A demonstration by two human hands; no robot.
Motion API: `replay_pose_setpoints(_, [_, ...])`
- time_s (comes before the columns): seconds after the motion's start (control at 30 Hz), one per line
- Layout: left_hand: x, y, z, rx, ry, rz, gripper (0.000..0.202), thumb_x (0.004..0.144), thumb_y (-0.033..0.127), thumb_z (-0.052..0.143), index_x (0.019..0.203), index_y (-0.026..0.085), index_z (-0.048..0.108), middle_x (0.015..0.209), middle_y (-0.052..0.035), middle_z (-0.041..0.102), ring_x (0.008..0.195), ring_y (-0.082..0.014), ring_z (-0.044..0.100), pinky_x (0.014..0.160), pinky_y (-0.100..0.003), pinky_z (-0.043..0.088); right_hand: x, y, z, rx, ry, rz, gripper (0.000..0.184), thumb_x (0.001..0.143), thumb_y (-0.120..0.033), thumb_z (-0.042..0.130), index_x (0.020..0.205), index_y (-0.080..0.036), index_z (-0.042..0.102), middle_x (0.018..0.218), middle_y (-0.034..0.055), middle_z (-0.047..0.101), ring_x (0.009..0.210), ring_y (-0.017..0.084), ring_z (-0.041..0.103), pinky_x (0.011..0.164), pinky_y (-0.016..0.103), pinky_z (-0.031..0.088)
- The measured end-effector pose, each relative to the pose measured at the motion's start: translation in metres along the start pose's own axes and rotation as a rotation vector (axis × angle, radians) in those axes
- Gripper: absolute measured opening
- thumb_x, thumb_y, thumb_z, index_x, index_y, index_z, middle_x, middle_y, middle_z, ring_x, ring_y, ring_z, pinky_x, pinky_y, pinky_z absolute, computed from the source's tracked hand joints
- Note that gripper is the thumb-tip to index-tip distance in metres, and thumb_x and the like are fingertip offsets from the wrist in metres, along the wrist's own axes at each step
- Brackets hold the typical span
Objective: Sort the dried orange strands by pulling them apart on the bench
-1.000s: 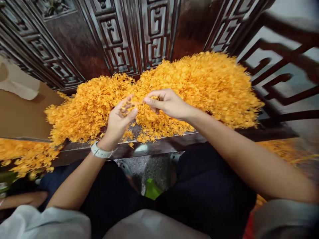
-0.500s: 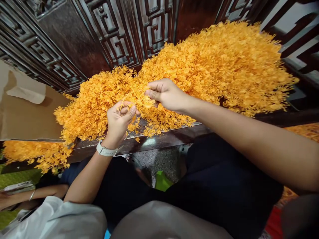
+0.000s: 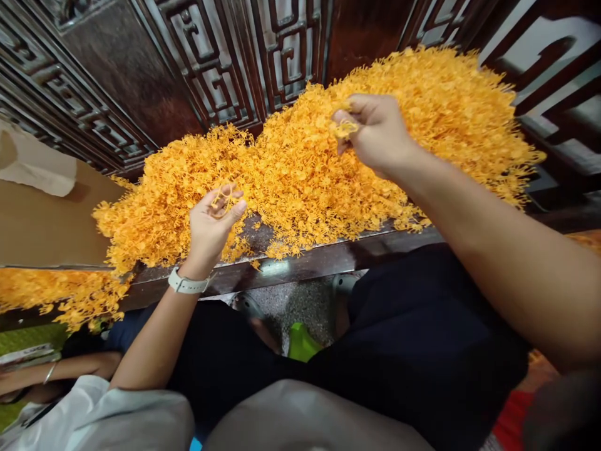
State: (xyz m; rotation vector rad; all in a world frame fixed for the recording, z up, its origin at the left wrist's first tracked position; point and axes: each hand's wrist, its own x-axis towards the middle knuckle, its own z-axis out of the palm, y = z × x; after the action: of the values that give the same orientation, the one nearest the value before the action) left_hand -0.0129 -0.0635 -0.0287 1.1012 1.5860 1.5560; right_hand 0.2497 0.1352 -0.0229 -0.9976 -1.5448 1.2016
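Two hands up over the tabletop: the left hand and the right hand, each with one small orange piece in its grip. One big heap of orange pieces, far too many to count. One smaller heap at lower left. One watch. One cardboard sheet. One other person's arm, with one bracelet.

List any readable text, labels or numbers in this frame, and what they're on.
None can be read.
Flat printed item at the lower left edge: it may carry print, but it is too small and blurred to read.
Watch band on the left hand: no markings visible.
Cardboard, carved wooden panel and the orange plastic pieces: no lettering shows; the carving is pattern only.
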Motion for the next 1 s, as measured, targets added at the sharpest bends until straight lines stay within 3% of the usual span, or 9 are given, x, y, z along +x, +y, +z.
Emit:
replay_pose_setpoints(0.07, [0.008,-0.007,0.004,0.022,0.005,0.016,0.056,0.061,0.034,0.103,0.109,0.019,0.077,0.106,-0.0093,0.074,0.063,-0.0075,0.055,0.046,-0.021,0.032,-0.017,-0.008,0.013,-0.030,-0.174,-0.024,0.034,0.102,-0.014,0.065,0.069,-0.014,0.058,0.060,-0.0052,0.051,0.055,0.002,0.048,0.055,0.020,0.040])
replay_pose_setpoints(0.13, [0.014,-0.011,0.009,0.034,0.037,0.029,0.054,0.060,0.035,0.104,0.103,0.020,0.076,0.092,-0.0040,0.069,0.059,-0.0062,0.049,0.045,-0.021,0.030,-0.030,-0.016,0.026,-0.045,-0.323,-0.041,0.034,0.101,-0.011,0.068,0.068,-0.015,0.058,0.061,-0.0039,0.051,0.058,0.004,0.046,0.056,0.021,0.039])
replay_pose_setpoints(0.23, [0.017,-0.012,0.013,-0.002,0.098,0.016,0.042,0.067,0.045,0.100,0.087,0.020,0.073,0.077,-0.0001,0.061,0.056,-0.0068,0.044,0.044,-0.021,0.029,-0.041,-0.024,0.040,0.027,-0.466,0.001,0.038,0.093,-0.010,0.077,0.066,-0.017,0.052,0.061,-0.0043,0.047,0.060,0.007,0.041,0.058,0.024,0.035])
replay_pose_setpoints(0.33, [0.016,-0.010,0.015,-0.037,0.059,-0.045,0.038,0.081,0.055,0.089,0.088,0.020,0.075,0.072,-0.0002,0.063,0.048,-0.0060,0.034,0.042,-0.023,0.024,-0.044,-0.026,0.048,0.059,-0.534,0.001,0.041,0.090,-0.012,0.081,0.066,-0.019,0.048,0.060,-0.0048,0.043,0.063,0.009,0.036,0.060,0.026,0.033])
replay_pose_setpoints(0.5, [0.008,-0.008,0.021,-0.010,-0.077,0.014,0.040,0.093,0.059,0.075,0.103,0.020,0.081,0.079,-0.0047,0.074,0.046,-0.0063,0.030,0.044,-0.025,0.025,-0.049,-0.028,0.059,-0.086,-0.582,-0.132,0.041,0.092,-0.009,0.076,0.065,-0.018,0.048,0.059,-0.0037,0.041,0.064,0.011,0.032,0.064,0.031,0.027])
replay_pose_setpoints(0.67, [-0.005,-0.004,0.026,0.150,-0.264,0.068,0.039,0.086,0.054,0.085,0.071,0.019,0.075,0.065,-0.0033,0.067,0.053,-0.0098,0.047,0.052,-0.026,0.035,-0.058,-0.035,0.066,-0.233,-0.690,-0.242,0.040,0.094,-0.004,0.068,0.063,-0.019,0.047,0.057,-0.0034,0.039,0.063,0.012,0.030,0.065,0.032,0.023])
replay_pose_setpoints(0.77, [-0.006,0.006,0.026,0.070,-0.318,0.049,0.038,0.087,0.049,0.086,0.069,0.019,0.071,0.057,0.0001,0.057,0.052,-0.0094,0.047,0.053,-0.025,0.036,-0.057,-0.036,0.073,-0.145,-0.691,-0.248,0.042,0.100,-0.010,0.064,0.063,-0.018,0.046,0.058,-0.0037,0.040,0.063,0.011,0.033,0.065,0.030,0.025])
replay_pose_setpoints(0.9, [0.000,0.022,0.028,-0.100,-0.312,-0.030,0.040,0.080,0.050,0.091,0.072,0.019,0.067,0.057,0.0041,0.046,0.047,-0.0067,0.035,0.046,-0.023,0.028,-0.053,-0.035,0.087,0.073,-0.561,-0.143,0.043,0.103,-0.013,0.061,0.063,-0.019,0.046,0.060,-0.0043,0.042,0.061,0.009,0.038,0.061,0.026,0.031])
replay_pose_setpoints(1.0, [0.005,0.027,0.026,-0.172,-0.326,-0.099,0.042,0.077,0.050,0.093,0.073,0.018,0.066,0.057,0.0066,0.035,0.047,-0.0056,0.026,0.044,-0.022,0.023,-0.057,-0.036,0.100,0.210,-0.489,-0.045,0.043,0.104,-0.027,0.064,0.065,-0.020,0.048,0.058,-0.0049,0.042,0.055,0.009,0.041,0.057,0.026,0.035])
